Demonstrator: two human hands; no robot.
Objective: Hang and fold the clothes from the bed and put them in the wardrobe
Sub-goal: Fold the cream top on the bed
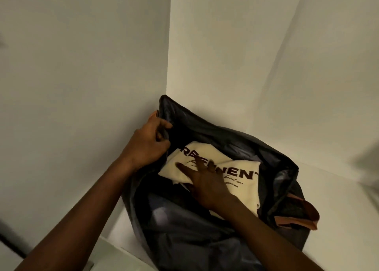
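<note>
1. Wardrobe [225, 45] interior fills my view, white walls meeting in a back corner above a pale shelf [338, 199]. I judge the step in hand to be stowing: one folded piece is being laid away, not hung.
2. On the shelf, pushed into its back left corner, sits a dark grey soft bag [184, 240]. Its mouth gapes and its sides slump.
3. Inside the bag, towards its far left side, lies a cream folded shirt [242, 188], dark print facing up. Something darker shows under its near edge, though I cannot tell what. From here it looks seated. I would say the next move calls for a last smoothing press. After that the flat hand should lift straight up, so the fold is not dragged open. The rim can be let go only once that hand is clear.
4. My left hand [147, 145] grips the bag's rim at its far left corner, close against the wall. The fingers are curled round the fabric and hold the mouth open.
5. My right hand [207, 184] rests palm down on the shirt's left half. Its fingers [184, 167] are straight and spread, pressing rather than pinching. The forearm reaches in over the bag's near rim.
6. At the bag's right edge a tan handle [307, 215] stands free, touched by neither hand.
</note>
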